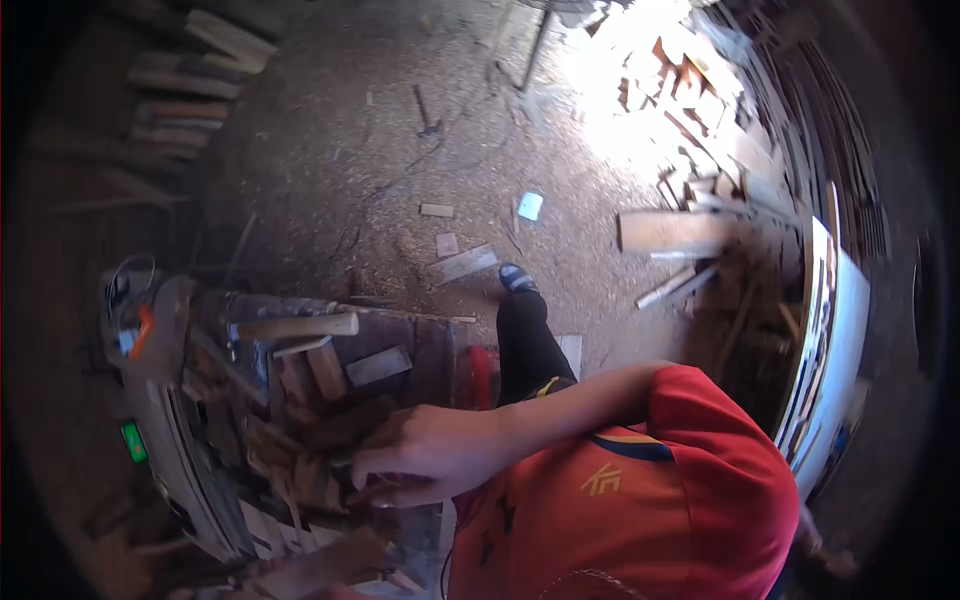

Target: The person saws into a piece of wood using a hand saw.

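My right hand (425,455) reaches across my body to the left, over a heap of wood offcuts (300,465) on a cluttered workbench (430,350). Its fingers are bent and closed; what lies in them, if anything, is dark and blurred. Close above the hand sit a pale flat wood block (380,366) and a reddish-brown wood piece (327,370). A longer wooden bar (298,327) lies across the bench behind them. My left hand cannot be made out in the picture.
An orange-handled item (143,330) rests at the bench's far left. Boards (465,264), a hammer-like tool (427,115) and a light-blue piece (530,206) lie on the chip-strewn floor. Scrap wood (680,230) piles up at right, near a tall white panel (838,340).
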{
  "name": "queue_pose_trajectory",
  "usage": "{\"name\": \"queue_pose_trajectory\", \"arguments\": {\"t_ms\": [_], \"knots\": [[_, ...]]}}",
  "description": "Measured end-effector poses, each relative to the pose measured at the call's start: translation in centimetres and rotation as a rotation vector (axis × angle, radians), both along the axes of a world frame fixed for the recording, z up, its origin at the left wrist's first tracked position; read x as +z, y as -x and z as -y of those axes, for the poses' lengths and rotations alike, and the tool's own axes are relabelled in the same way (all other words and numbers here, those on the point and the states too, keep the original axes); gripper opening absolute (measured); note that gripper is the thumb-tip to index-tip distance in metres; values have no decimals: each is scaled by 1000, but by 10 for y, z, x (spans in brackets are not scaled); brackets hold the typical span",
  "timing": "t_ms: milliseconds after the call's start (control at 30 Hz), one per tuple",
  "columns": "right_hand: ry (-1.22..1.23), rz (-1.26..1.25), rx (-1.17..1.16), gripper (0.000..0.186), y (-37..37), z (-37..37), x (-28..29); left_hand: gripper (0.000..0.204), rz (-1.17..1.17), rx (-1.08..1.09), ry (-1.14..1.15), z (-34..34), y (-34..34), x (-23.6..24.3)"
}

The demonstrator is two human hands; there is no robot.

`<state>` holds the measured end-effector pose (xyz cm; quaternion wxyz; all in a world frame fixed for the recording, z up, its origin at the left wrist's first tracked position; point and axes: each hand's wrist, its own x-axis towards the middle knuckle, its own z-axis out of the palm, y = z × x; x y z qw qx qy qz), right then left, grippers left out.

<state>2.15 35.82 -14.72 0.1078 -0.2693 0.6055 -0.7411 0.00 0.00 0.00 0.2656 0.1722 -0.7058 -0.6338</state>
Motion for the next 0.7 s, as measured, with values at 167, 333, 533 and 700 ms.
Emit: {"name": "queue_pose_trajectory", "arguments": {"t_ms": [167, 333, 533, 700], "knots": [[-195, 6, -331, 31, -9, -78, -87, 61, -102, -568, 297, -121, 27, -192], [-160, 157, -466, 31, -45, -110, -90, 46, -288, -818, 394, -174, 50, -233], [-232, 307, -631, 31, -63, -191, -101, 72, -20, -736, 54, -308, 44, -210], [-282, 420, -575, 34, -70, -217, -105, 75, 97, -755, -104, -366, 28, -204]]}}
